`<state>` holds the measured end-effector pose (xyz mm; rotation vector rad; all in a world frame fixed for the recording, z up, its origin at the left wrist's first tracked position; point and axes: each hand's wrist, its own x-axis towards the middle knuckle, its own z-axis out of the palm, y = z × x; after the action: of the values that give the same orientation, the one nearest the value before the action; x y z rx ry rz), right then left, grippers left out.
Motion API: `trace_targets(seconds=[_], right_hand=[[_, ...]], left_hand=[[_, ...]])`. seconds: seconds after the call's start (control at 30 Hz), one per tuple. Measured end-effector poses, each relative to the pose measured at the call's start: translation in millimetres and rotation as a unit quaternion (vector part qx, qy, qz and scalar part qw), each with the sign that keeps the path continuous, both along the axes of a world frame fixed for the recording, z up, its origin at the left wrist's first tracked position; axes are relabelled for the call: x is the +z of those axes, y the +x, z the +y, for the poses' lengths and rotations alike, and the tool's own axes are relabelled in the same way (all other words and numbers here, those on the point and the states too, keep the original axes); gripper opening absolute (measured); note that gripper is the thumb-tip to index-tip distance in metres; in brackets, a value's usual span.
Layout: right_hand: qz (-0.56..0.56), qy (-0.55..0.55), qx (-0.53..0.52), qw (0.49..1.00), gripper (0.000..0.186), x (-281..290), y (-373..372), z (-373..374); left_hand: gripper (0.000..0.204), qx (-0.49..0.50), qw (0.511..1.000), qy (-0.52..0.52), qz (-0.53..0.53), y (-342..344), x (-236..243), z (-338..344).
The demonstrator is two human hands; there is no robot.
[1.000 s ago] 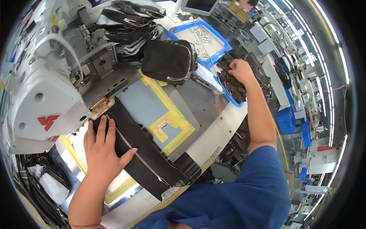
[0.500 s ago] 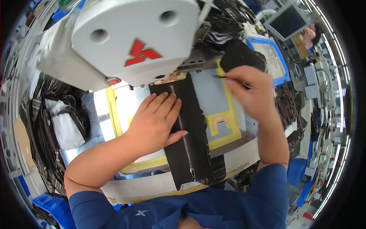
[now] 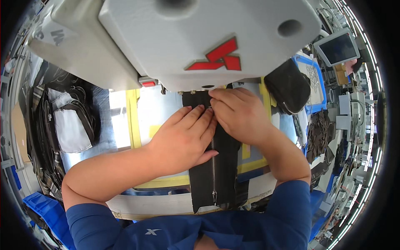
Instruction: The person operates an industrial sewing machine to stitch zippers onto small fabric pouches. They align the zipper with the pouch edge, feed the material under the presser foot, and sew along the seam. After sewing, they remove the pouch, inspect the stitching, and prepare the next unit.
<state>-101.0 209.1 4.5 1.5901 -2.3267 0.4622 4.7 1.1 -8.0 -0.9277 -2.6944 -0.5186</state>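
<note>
A long black fabric panel [image 3: 202, 181] runs from beneath the sewing machine head [image 3: 162, 46] down toward me. A metal zipper [image 3: 213, 166] is set along it, with the zipper pull [image 3: 214, 196] at the near end. My left hand [image 3: 179, 135] lies flat on the panel, fingers outstretched beside the zipper and thumb apart. At the panel's far end, close under the machine head, my right hand [image 3: 243, 114] is closed in a pinch with fingertips against the fabric. Whatever it holds is hidden by the fingers.
Yellow tape [image 3: 132, 118] borders the plate under the panel. Black zippered pieces with white lining [image 3: 73, 129] are stacked at left. A black pouch-like piece [image 3: 289, 87] lies at right, near a blue-rimmed tray [image 3: 318, 81] and a screen [image 3: 337, 48]. A blue bin [image 3: 50, 216] stands lower left.
My right hand, with a thin dark tool showing in it before, has moved left onto the panel's far end. The left hand stays on the panel. The view has shifted, making the machine head look larger.
</note>
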Motion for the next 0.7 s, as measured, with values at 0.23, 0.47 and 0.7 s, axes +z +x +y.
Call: trace_targets(seconds=[0.23,0.47,0.7], right_hand=[[-0.093,0.010,-0.011,0.996,0.016,4.3,-3.6,1.7],[-0.121,-0.002,0.002,0.993,0.019,3.3,-9.0,5.9],[-0.092,-0.007,0.004,0.996,0.017,0.0,-9.3,6.6]], left_hand=[[0.064,0.018,0.999,0.031,0.008,0.1,1.2,-4.4],[0.071,0.043,0.997,0.057,-0.011,-7.0,-0.5,-7.4],[0.073,0.049,0.998,0.019,-0.022,-7.9,3.4,-6.8]])
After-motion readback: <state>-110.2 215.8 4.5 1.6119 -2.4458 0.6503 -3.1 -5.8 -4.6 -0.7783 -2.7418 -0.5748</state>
